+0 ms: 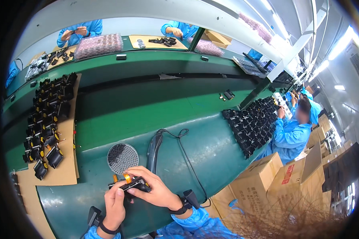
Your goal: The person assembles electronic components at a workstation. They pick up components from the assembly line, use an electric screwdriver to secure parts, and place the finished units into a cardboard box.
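The left hand (pixel 115 206) and right hand (pixel 158 193) are holding a small black part (pixel 138 184) between them above the green table (pixel 207 139).
At the left, a cardboard sheet (pixel 64 177) is carrying crowded black pieces (pixel 48 115), perhaps keeping them off the table. The left thumb and fingers are pinching the part's left end, near an orange strip (pixel 127 177); a round grey dish (pixel 131 157) is sitting just beyond, its rim likely keeping dark bits from scattering. A corded tool (pixel 153 149) is lying beside it, presumably for easy reach. The right thumb and fingers are pinching the part's other end, seemingly for steadiness. Farther right, tight rows of black units (pixel 251 125) are standing near a co-worker (pixel 293 135).
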`<state>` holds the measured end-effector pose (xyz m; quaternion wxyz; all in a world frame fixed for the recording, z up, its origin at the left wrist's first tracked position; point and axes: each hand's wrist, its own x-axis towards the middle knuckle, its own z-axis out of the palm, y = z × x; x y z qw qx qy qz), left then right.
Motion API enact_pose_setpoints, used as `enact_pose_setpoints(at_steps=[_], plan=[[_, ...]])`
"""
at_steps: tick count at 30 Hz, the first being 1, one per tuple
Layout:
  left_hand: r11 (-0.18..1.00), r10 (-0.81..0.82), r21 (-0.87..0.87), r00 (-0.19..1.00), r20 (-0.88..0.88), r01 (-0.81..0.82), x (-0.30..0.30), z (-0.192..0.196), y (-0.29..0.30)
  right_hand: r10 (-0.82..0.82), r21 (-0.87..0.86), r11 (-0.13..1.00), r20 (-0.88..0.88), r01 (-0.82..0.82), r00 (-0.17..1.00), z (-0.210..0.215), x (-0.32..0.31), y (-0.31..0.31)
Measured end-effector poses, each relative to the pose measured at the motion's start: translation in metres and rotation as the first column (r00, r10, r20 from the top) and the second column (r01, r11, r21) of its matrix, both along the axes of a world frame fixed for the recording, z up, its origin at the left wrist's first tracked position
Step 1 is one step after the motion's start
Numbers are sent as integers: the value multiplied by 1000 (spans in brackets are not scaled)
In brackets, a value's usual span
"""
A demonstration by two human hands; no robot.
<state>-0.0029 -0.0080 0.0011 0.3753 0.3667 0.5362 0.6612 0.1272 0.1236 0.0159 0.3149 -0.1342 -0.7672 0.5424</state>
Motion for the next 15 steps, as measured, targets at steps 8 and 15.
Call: enact_pose_setpoints(at_steps=[8, 15], plan=[[996, -37, -81, 999, -37, 33, -3, -2, -5, -14, 2, 1000, -11, 14, 1000, -9, 4, 0], [998, 9, -58, 991, -130, -17, 3, 5, -5, -23, 45, 999, -48, 26, 999, -17, 5, 0]])
